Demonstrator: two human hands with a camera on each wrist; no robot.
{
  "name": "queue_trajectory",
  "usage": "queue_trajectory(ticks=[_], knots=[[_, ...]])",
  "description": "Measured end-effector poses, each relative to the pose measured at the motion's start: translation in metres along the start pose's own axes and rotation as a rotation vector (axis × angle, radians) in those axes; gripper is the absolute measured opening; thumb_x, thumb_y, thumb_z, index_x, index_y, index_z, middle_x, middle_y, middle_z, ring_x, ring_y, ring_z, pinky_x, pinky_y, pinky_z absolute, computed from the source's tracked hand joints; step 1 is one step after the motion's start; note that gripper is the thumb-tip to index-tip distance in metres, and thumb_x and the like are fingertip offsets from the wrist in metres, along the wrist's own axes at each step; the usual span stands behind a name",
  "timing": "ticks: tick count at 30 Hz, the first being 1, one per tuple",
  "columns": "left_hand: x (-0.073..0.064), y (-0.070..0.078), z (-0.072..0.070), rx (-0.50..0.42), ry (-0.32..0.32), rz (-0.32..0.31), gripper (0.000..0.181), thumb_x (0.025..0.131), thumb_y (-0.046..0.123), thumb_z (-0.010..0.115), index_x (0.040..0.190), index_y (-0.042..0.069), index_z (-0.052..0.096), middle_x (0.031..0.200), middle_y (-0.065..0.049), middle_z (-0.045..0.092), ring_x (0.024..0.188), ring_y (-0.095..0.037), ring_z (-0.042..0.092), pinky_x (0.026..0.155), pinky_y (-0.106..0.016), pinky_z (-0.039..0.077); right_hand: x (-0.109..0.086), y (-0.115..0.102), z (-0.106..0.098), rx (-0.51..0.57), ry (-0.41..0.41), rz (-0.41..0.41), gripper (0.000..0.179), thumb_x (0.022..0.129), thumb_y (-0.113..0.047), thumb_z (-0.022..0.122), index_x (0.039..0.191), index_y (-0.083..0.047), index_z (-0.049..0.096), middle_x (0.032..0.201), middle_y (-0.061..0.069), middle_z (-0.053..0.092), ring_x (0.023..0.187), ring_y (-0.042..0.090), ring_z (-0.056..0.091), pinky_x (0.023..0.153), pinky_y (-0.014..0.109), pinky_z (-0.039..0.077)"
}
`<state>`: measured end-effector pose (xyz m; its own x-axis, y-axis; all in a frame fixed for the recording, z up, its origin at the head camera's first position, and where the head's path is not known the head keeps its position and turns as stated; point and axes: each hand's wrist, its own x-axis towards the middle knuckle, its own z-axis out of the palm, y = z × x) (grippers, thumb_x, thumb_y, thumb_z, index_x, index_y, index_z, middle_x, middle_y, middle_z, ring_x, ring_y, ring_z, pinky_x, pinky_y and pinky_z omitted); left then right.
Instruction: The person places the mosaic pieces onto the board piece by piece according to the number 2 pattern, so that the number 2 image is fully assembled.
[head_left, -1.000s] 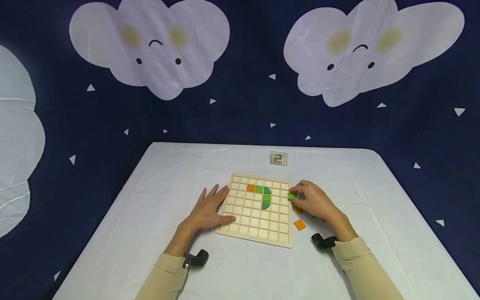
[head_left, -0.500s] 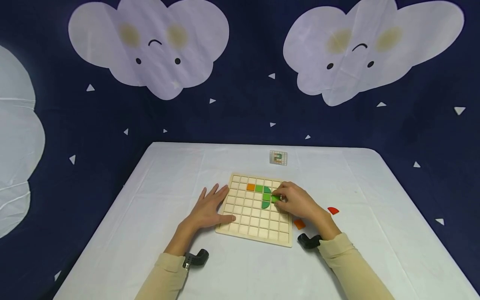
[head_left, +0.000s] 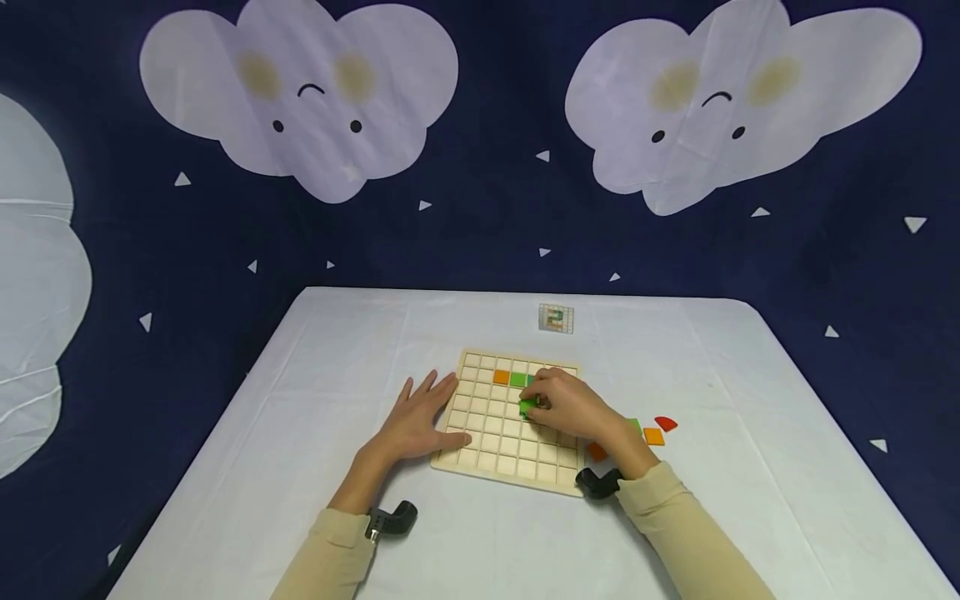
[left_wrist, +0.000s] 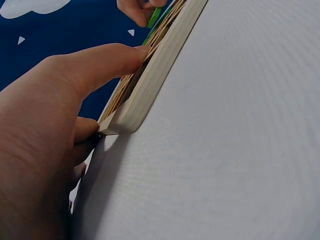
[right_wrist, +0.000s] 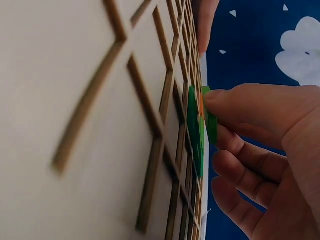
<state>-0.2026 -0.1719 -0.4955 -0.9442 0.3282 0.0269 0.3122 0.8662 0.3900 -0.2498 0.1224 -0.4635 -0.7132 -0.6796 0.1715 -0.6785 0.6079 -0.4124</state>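
A wooden grid board (head_left: pixel 487 442) lies on the white table. My left hand (head_left: pixel 412 423) rests at its left side, fingers spread, the thumb lying over the rim in the left wrist view. Above the grid, my right hand (head_left: pixel 570 404) pinches a green square tile (right_wrist: pixel 211 117) between thumb and index finger. In the right wrist view this tile is close over a dark green rounded tile (right_wrist: pixel 192 120) set in the board. An orange square tile (head_left: pixel 501 377) and a green square tile (head_left: pixel 518 379) sit in the upper row. The right hand hides other cells.
Right of the board lie a red quarter-round tile (head_left: pixel 666 423), an orange tile (head_left: pixel 654 437), another orange tile (head_left: pixel 597 451) and a partly hidden green tile (head_left: pixel 636 425). A small pattern card (head_left: pixel 556 318) lies behind the board. Dark cloud-printed fabric hangs behind the table.
My right hand has carried the green square tile leftward from beside the board to over the middle of the grid. The loose tiles on the right have come into view. The left hand stays put.
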Motion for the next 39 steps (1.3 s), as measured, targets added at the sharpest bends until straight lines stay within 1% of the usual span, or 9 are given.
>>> queue_trajectory(ticks=[3,6,11,14,22,28,32,35,39], knots=[[0.0,0.0,0.0,0.001,0.0,-0.004,0.106,0.072,0.074,0.061,0.153,0.016,0.026,0.157,0.006,0.022,0.145,-0.015,0.005,0.115,-0.043,-0.006,0.003,-0.004,0.001,-0.004,-0.009,-0.003,0.019,0.084,-0.022,0.075,0.102,-0.018,0.075,0.098,-0.009,0.061,0.093,0.013,0.056,0.079,0.033,0.049],[0.0,0.0,0.001,-0.002,0.005,-0.006,0.105,0.072,0.073,0.062,0.153,0.015,0.027,0.156,0.006,0.023,0.145,-0.016,0.006,0.115,-0.043,-0.005,0.006,-0.007,0.003,0.0,-0.03,0.005,0.019,0.084,-0.024,0.076,0.102,-0.018,0.075,0.099,-0.01,0.061,0.094,0.012,0.056,0.082,0.033,0.05],[0.0,0.001,0.002,-0.009,0.008,0.007,0.104,0.072,0.073,0.062,0.153,0.015,0.028,0.156,0.005,0.023,0.145,-0.017,0.008,0.115,-0.044,-0.005,0.009,-0.008,0.007,0.006,-0.071,0.007,0.022,0.085,-0.027,0.075,0.105,-0.019,0.075,0.101,-0.012,0.06,0.094,0.009,0.056,0.082,0.031,0.05],[0.001,0.002,0.002,-0.006,0.009,0.018,0.104,0.073,0.073,0.061,0.153,0.015,0.028,0.156,0.005,0.024,0.145,-0.018,0.008,0.115,-0.045,-0.004,0.009,-0.006,0.009,0.005,-0.08,0.011,0.023,0.085,-0.028,0.075,0.107,-0.019,0.075,0.101,-0.013,0.059,0.093,0.007,0.056,0.082,0.03,0.05],[0.001,0.003,-0.001,0.0,0.013,-0.001,0.104,0.073,0.071,0.063,0.152,0.014,0.029,0.156,0.003,0.026,0.145,-0.019,0.009,0.115,-0.046,-0.003,0.012,-0.003,0.013,0.0,-0.065,-0.027,0.023,0.084,-0.028,0.077,0.105,-0.021,0.076,0.096,-0.014,0.058,0.086,0.005,0.054,0.076,0.027,0.049],[-0.001,0.002,0.0,0.005,0.002,-0.011,0.105,0.072,0.073,0.061,0.153,0.015,0.027,0.156,0.004,0.024,0.145,-0.018,0.007,0.115,-0.044,-0.005,0.014,-0.004,0.015,-0.006,-0.059,-0.051,0.023,0.084,-0.028,0.077,0.105,-0.02,0.076,0.094,-0.013,0.058,0.083,0.004,0.053,0.073,0.027,0.049],[-0.002,0.002,0.0,0.001,0.007,-0.002,0.104,0.073,0.072,0.062,0.152,0.014,0.028,0.156,0.003,0.025,0.145,-0.019,0.008,0.115,-0.045,-0.004,0.011,-0.003,0.014,0.009,-0.046,-0.065,0.022,0.085,-0.03,0.075,0.106,-0.021,0.076,0.096,-0.014,0.059,0.085,0.004,0.055,0.075,0.027,0.049],[-0.002,0.003,-0.001,0.002,0.01,0.004,0.104,0.073,0.071,0.062,0.152,0.013,0.029,0.156,0.002,0.026,0.145,-0.02,0.01,0.115,-0.047,-0.003,0.007,0.0,0.011,0.044,-0.031,-0.076,0.021,0.087,-0.028,0.073,0.106,-0.02,0.075,0.098,-0.013,0.061,0.085,0.007,0.056,0.075,0.028,0.049],[-0.002,0.003,-0.002,0.001,0.016,0.009,0.104,0.073,0.071,0.062,0.152,0.013,0.03,0.156,0.002,0.027,0.145,-0.021,0.01,0.115,-0.047,-0.003,0.002,0.005,0.006,0.08,0.002,-0.076,0.019,0.088,-0.025,0.072,0.105,-0.018,0.076,0.097,-0.011,0.062,0.078,0.009,0.055,0.069,0.028,0.048]])
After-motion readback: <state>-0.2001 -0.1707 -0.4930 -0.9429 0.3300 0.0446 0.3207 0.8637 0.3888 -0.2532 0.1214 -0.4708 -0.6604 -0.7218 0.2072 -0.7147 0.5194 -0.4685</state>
